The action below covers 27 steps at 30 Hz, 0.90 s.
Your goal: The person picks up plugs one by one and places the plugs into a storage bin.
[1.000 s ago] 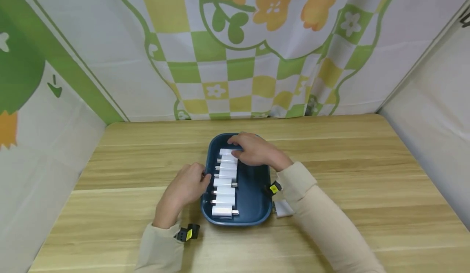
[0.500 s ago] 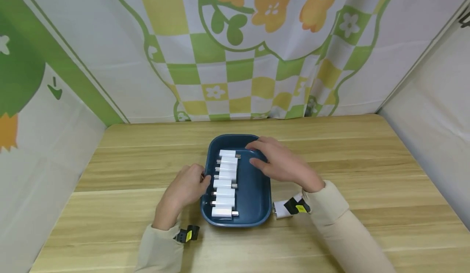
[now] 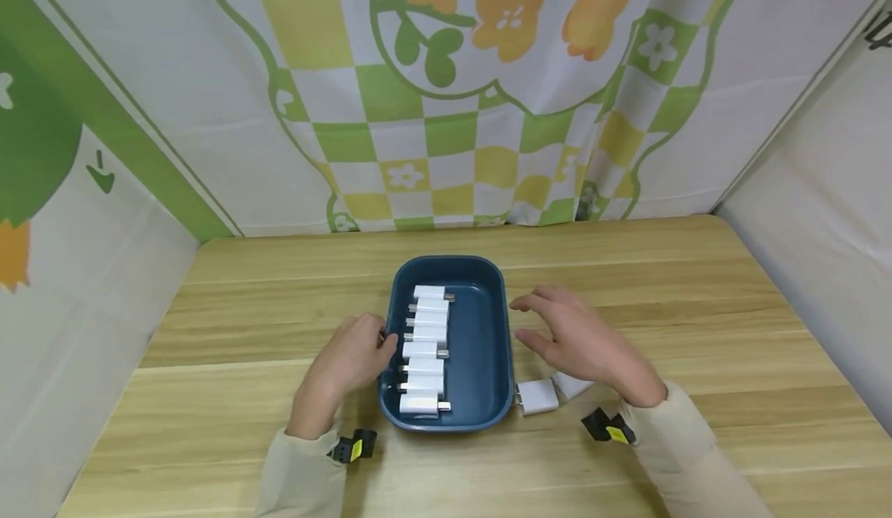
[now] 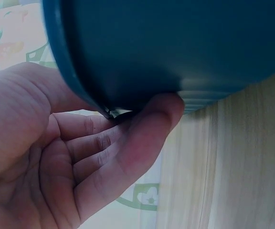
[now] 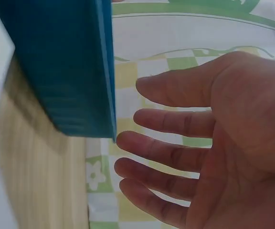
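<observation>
A dark blue plastic tray (image 3: 478, 423) lies on the table, with white plug chargers (image 3: 421, 403) lined up in a column along its left side. Their metal prongs point left on some and right on others. My left hand (image 3: 348, 357) grips the tray's left rim, thumb on one side and curled fingers on the other, as the left wrist view also shows. Just off the tray's right side, my right hand (image 3: 581, 340) hovers with its fingers (image 5: 161, 152) loosely extended and holding nothing. Beneath it, two more chargers (image 3: 537, 397) lie on the table, one partly covered by the hand.
The wooden table (image 3: 265, 301) extends to both sides of the tray. A patterned curtain (image 3: 446, 138) hangs behind its far edge, and white cloth walls stand at left and right. Each wrist carries a small black camera (image 3: 354, 447).
My right hand has moved from above the upper chargers, out over the tray's right rim, to the table side. The topmost charger now shows fully. My left hand keeps its place.
</observation>
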Motion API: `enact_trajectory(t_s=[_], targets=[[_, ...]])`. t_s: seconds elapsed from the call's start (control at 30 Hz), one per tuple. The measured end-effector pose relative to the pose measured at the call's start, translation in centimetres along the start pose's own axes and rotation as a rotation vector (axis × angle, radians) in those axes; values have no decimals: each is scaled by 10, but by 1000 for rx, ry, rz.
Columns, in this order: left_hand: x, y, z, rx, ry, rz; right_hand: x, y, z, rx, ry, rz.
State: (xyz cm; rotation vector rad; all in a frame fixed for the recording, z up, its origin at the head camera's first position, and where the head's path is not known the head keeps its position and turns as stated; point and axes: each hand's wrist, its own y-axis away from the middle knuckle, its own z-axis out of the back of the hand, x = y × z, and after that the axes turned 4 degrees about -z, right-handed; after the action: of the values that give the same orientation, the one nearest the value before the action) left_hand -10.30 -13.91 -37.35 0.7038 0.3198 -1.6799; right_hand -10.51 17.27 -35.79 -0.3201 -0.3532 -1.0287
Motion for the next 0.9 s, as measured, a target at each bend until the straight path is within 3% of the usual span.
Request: enact_trajectory(t_s=[0.27, 0.6, 0.9], targets=[[0, 0, 0, -4, -4, -1, -9, 18, -11, 49, 34, 36], [1, 0, -1, -2, 4, -4, -9, 35, -23, 197, 56, 55], [1, 0, 0, -3, 3, 4, -9, 42, -34, 196, 123, 77]])
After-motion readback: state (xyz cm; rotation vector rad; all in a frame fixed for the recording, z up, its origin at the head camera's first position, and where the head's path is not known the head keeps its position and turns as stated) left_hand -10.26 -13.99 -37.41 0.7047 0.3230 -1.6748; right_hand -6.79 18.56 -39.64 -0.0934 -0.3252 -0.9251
